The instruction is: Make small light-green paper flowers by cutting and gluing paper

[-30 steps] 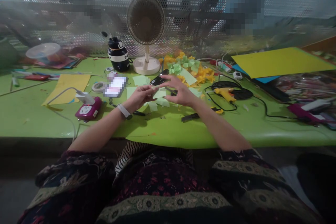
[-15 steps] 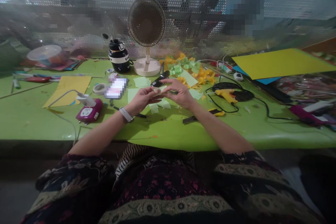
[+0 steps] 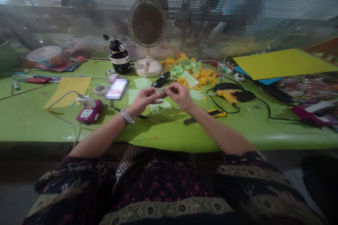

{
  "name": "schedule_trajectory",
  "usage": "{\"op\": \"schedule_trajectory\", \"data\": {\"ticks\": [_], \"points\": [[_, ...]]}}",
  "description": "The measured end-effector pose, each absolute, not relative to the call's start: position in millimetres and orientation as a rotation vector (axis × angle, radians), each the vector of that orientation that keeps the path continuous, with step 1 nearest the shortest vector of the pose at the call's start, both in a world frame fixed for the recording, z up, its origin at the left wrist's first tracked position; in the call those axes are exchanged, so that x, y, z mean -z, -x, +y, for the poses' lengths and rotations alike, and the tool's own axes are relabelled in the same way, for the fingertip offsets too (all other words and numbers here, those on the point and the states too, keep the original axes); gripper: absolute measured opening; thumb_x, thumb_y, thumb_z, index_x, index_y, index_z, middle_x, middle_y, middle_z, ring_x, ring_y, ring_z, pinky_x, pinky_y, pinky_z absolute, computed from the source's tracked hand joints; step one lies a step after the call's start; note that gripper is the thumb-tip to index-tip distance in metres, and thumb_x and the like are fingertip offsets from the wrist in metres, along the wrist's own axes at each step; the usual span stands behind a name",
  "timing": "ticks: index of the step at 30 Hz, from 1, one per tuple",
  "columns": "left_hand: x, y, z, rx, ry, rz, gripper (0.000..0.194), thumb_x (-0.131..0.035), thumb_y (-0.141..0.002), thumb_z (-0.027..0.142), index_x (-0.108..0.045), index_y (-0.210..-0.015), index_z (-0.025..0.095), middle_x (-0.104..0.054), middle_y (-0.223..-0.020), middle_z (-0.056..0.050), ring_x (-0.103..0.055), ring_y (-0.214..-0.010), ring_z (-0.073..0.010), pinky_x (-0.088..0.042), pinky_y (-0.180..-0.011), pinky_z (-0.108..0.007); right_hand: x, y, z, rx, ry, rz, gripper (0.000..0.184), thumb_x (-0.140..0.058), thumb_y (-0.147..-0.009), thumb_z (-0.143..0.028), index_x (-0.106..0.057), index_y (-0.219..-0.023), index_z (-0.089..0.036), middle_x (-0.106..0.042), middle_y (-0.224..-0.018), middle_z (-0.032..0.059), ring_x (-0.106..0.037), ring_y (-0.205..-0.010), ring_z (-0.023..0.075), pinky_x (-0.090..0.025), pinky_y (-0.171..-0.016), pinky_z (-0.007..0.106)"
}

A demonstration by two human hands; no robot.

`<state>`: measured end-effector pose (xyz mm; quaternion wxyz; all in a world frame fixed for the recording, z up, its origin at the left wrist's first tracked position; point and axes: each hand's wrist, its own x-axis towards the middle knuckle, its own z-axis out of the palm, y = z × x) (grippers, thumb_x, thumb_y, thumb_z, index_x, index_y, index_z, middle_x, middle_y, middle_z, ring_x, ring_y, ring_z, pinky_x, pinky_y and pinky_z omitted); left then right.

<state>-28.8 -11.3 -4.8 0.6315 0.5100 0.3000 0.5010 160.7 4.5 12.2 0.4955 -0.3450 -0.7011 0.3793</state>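
Note:
A small pale green paper piece (image 3: 159,91) is pinched between my two hands above the desk. My left hand (image 3: 144,100) grips its left side, wearing a watch at the wrist. At its right edge, the thumb and fingertips of my right hand (image 3: 180,96) are closed together. Just beyond lies a black stapler (image 3: 161,79). Cut green paper pieces (image 3: 165,105) are spread under and around my hands. A yellow-handled cutter knife (image 3: 217,113) rests below my right forearm.
A white fan (image 3: 147,24) and a black bottle (image 3: 119,58) stand at the back. Orange paper flowers (image 3: 208,76) are heaped behind my right hand. A yellow glue gun (image 3: 227,95) with its cable lies right. A phone (image 3: 116,89) and purple power socket (image 3: 89,111) are left.
The fingers of my right hand, spread more before, have drawn together on the paper's right edge. My left hand stays nearly in place.

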Motion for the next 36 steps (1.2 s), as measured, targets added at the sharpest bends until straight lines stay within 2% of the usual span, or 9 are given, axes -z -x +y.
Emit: {"op": "schedule_trajectory", "data": {"ticks": [2, 8, 16, 24, 30, 33, 36], "points": [[7.3, 28.7, -10.4, -1.158, -1.215, 0.712, 0.041, -0.088, -0.068, 0.034, -0.072, -0.100, 0.014, -0.079, -0.099, -0.009, -0.075, -0.101, -0.0254, -0.062, -0.088, -0.038, -11.5, -160.6, 4.5, -0.919, 0.850, -1.703, 0.045, -0.074, -0.077, -0.062, -0.059, -0.075, -0.019, -0.063, -0.069, 0.0000, -0.057, -0.062, 0.0128, -0.048, -0.058, 0.027], [13.1, 30.3, -7.8, -1.140, -1.263, 0.741, 0.042, -0.086, -0.073, 0.038, -0.073, -0.104, 0.014, -0.078, -0.104, -0.011, -0.075, -0.101, -0.0241, -0.062, -0.089, -0.039, -11.1, -160.9, 3.5, -0.881, 0.852, -1.734, 0.042, -0.073, -0.079, -0.058, -0.059, -0.074, -0.019, -0.063, -0.069, 0.0007, -0.058, -0.062, 0.0137, -0.048, -0.060, 0.029], [12.0, 29.2, -8.2, -1.158, -1.241, 0.742, 0.038, -0.086, -0.072, 0.038, -0.073, -0.098, 0.014, -0.079, -0.098, -0.009, -0.076, -0.098, -0.0226, -0.063, -0.087, -0.037, -10.4, -160.8, 3.2, -0.812, 0.838, -1.755, 0.041, -0.071, -0.080, -0.056, -0.056, -0.072, -0.020, -0.055, -0.064, -0.0026, -0.046, -0.057, 0.0107, -0.041, -0.055, 0.026], [8.8, 28.3, -9.7, -1.156, -1.227, 0.734, 0.038, -0.087, -0.070, 0.038, -0.072, -0.096, 0.014, -0.079, -0.095, -0.009, -0.076, -0.097, -0.0232, -0.062, -0.088, -0.038, -9.0, -160.5, 3.2, -0.861, 0.826, -1.752, 0.040, -0.071, -0.080, -0.056, -0.056, -0.075, -0.020, -0.058, -0.066, -0.0020, -0.051, -0.059, 0.0114, -0.044, -0.058, 0.027], [9.4, 28.7, -9.8, -1.160, -1.205, 0.765, 0.041, -0.088, -0.068, 0.039, -0.071, -0.095, 0.013, -0.079, -0.092, -0.009, -0.076, -0.095, -0.0244, -0.062, -0.087, -0.039, -15.7, -165.0, 6.3, -0.963, 0.919, -1.631, 0.046, -0.073, -0.078, -0.061, -0.053, -0.090, -0.021, -0.063, -0.078, -0.0003, -0.061, -0.067, 0.0129, -0.049, -0.061, 0.026], [8.6, 28.8, -11.2, -1.142, -1.217, 0.774, 0.041, -0.087, -0.069, 0.040, -0.071, -0.095, 0.013, -0.079, -0.091, -0.009, -0.077, -0.094, -0.0238, -0.062, -0.087, -0.039, -18.2, -168.5, 7.1, -1.078, 0.975, -1.763, 0.049, -0.067, -0.081, -0.067, -0.053, -0.082, -0.020, -0.062, -0.069, -0.0008, -0.059, -0.061, 0.0123, -0.047, -0.057, 0.025], [5.9, 28.1, -13.2, -1.121, -1.226, 0.772, 0.041, -0.087, -0.069, 0.040, -0.071, -0.095, 0.013, -0.079, -0.091, -0.009, -0.077, -0.092, -0.0236, -0.062, -0.086, -0.038, -17.6, -168.6, 6.3, -1.038, 0.994, -1.881, 0.050, -0.069, -0.080, -0.067, -0.050, -0.072, -0.021, -0.056, -0.059, -0.0031, -0.055, -0.055, 0.0119, -0.043, -0.053, 0.026]]}}
